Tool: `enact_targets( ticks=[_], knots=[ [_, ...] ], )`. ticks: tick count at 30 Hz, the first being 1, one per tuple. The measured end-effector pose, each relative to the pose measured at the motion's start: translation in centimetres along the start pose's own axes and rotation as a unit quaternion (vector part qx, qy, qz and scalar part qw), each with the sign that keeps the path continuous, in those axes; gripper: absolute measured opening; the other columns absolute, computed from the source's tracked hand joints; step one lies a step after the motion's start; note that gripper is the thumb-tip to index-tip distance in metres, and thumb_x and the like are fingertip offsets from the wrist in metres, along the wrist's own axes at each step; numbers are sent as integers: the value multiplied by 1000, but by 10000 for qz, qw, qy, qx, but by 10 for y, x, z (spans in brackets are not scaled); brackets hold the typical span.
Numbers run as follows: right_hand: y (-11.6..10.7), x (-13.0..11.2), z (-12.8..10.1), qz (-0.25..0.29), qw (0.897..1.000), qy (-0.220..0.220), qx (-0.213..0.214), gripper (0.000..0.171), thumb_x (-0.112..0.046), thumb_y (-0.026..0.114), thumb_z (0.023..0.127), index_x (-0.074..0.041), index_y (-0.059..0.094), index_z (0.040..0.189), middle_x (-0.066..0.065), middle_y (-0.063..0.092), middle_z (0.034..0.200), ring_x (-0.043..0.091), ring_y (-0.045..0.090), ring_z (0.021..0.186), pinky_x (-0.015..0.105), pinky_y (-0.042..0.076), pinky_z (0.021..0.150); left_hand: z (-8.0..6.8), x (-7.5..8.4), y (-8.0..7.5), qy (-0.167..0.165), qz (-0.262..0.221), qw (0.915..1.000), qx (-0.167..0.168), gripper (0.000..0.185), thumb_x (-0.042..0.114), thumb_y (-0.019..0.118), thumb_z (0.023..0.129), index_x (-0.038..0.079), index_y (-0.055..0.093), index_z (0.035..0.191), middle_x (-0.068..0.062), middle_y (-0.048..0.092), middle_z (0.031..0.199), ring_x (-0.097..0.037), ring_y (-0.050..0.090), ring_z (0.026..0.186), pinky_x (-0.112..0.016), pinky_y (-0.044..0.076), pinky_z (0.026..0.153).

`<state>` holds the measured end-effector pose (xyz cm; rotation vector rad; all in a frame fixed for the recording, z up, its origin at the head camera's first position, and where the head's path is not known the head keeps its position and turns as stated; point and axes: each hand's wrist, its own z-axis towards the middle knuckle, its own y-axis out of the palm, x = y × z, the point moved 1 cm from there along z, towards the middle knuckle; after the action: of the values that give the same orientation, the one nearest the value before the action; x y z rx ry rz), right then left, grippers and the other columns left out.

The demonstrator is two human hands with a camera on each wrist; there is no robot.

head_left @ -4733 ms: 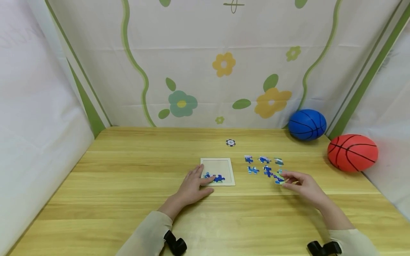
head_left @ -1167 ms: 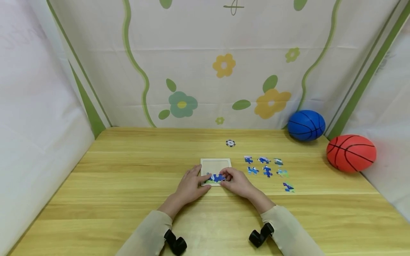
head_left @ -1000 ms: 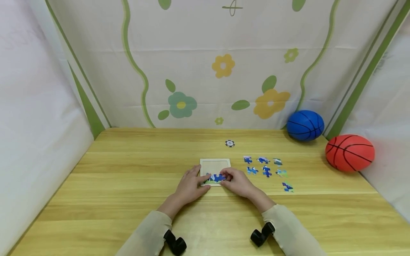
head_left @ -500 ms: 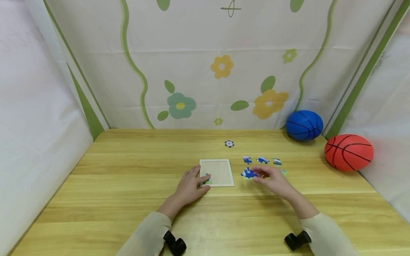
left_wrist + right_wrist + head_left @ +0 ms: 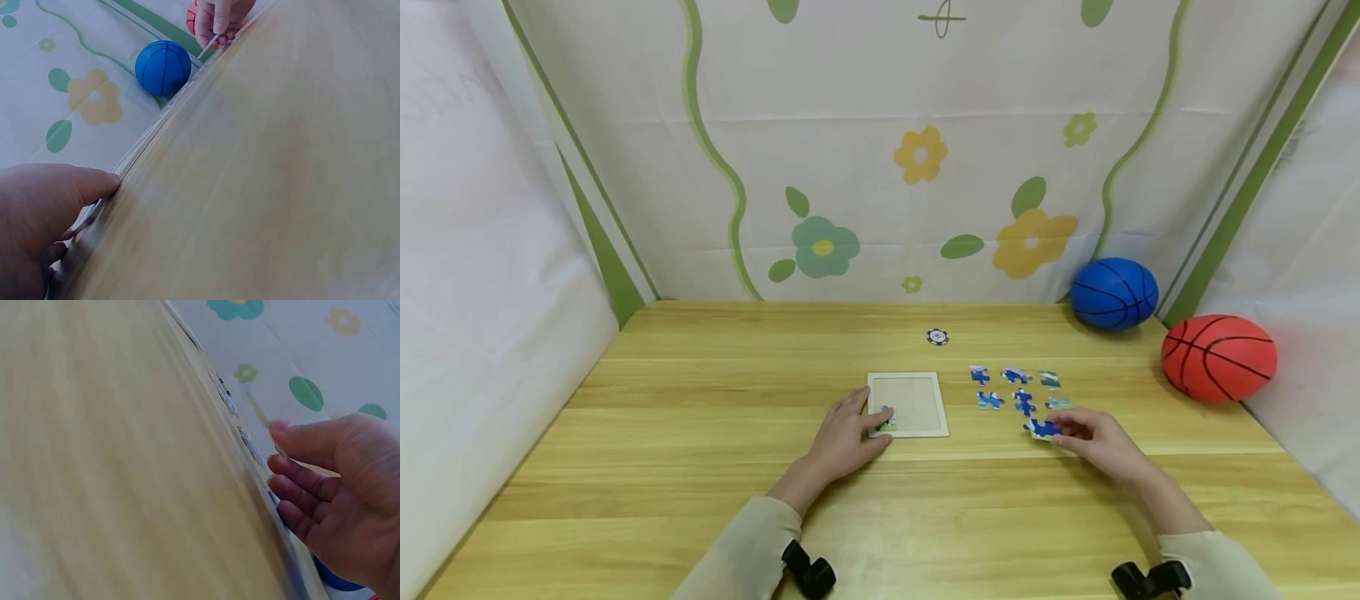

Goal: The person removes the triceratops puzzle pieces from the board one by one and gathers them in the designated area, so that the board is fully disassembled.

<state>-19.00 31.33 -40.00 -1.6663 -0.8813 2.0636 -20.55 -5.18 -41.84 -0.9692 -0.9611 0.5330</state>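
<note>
Moved rightward off the square wooden puzzle tray (image 5: 917, 382), the right hand (image 5: 1093, 440) now pinches a blue jigsaw piece (image 5: 1041, 428) in its fingers, low over the table (image 5: 700, 400), near the loose pieces. Left hand (image 5: 844, 433) rests flat-fingered on the tray's left edge.

Two hands (image 5: 848, 433) (image 5: 1093, 439); seven loose puzzle pieces (image 5: 990, 401); one puzzle tray (image 5: 917, 398); two balls (image 5: 1114, 293); one chip (image 5: 937, 337).

On the table (image 5: 700, 467), the puzzle board (image 5: 908, 404) lies left of the loose pieces (image 5: 1017, 388), with two balls (image 5: 1165, 325) behind them at the right.
</note>
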Motion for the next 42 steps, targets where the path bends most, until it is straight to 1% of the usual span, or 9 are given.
enact_targets(
  ticks=[3, 6, 14, 17, 27, 32, 36, 38, 42],
  knots=[
    [1, 7, 0, 46, 9999, 108, -4, 30, -12, 64, 78, 3, 58, 104, 8, 56, 91, 12, 50, 74, 23, 43, 60, 0, 0, 0, 0, -5, 10000, -1, 41, 34, 55, 83, 15, 55, 119, -23, 29, 133, -35, 22, 123, -49, 17, 97],
    [4, 9, 1, -14, 10000, 70, 13, 30, -14, 65, 77, 1, 59, 103, 7, 55, 92, 12, 49, 74, 23, 41, 59, 0, 0, 0, 6, 3, 10000, 15, 41, 34, 55, 83, 15, 55, 119, -23, 29, 133, -35, 22, 123, -49, 17, 96],
    [11, 12, 2, -391, 9982, -417, 166, 25, -9, 64, 77, -1, 61, 100, 5, 54, 90, 10, 47, 73, 21, 40, 59, 0, 0, 0, 25, -30, 10000, 28, 40, 34, 55, 83, 15, 55, 119, -23, 29, 133, -35, 22, 123, -49, 17, 96],
    [12, 12, 2, -497, 9972, -518, 194, 24, -8, 64, 77, -1, 62, 99, 4, 54, 89, 9, 46, 73, 21, 39, 58, 0, 0, 1, 16, -36, 10000, 24, 41, 34, 55, 83, 15, 55, 119, -23, 29, 133, -34, 22, 123, -49, 17, 97],
    [10, 5, 5, -855, 9959, -287, -22, 25, -10, 64, 77, -2, 61, 101, 3, 54, 91, 14, 47, 75, 24, 40, 62, -1, -1, 1, -40, -79, 10000, -2, 41, 34, 55, 83, 16, 54, 119, -22, 27, 134, -34, 20, 124, -48, 15, 97],
    [4, -9, 10, -959, 9945, -245, -330, 29, -13, 65, 77, 2, 59, 101, 5, 56, 87, 14, 48, 73, 25, 42, 61, -1, -1, 0, -33, -36, 10000, -3, 41, 34, 55, 83, 16, 54, 119, -22, 28, 133, -34, 21, 123, -48, 15, 97],
    [3, -25, 14, -894, 9953, -150, -341, 31, -13, 64, 78, 2, 58, 104, 7, 57, 88, 16, 50, 74, 27, 44, 62, -1, 0, 0, -43, -59, 10000, -32, 41, 34, 54, 83, 16, 54, 120, -22, 27, 134, -34, 20, 124, -48, 14, 98],
    [6, -33, 19, -736, 9968, -125, -284, 31, -13, 64, 78, 1, 58, 105, 8, 58, 90, 17, 51, 76, 27, 44, 63, -1, -1, 0, -68, -112, 9999, -45, 41, 35, 54, 83, 17, 53, 121, -22, 27, 134, -33, 20, 124, -47, 14, 98],
    [22, -52, 32, -449, 9974, -385, -418, 32, -13, 64, 78, 2, 58, 107, 11, 58, 95, 17, 52, 79, 29, 44, 67, -1, -3, -1, -177, -332, 9993, -4, 44, 35, 55, 83, 17, 51, 123, -20, 28, 134, -32, 20, 124, -47, 16, 97]
  ],
)
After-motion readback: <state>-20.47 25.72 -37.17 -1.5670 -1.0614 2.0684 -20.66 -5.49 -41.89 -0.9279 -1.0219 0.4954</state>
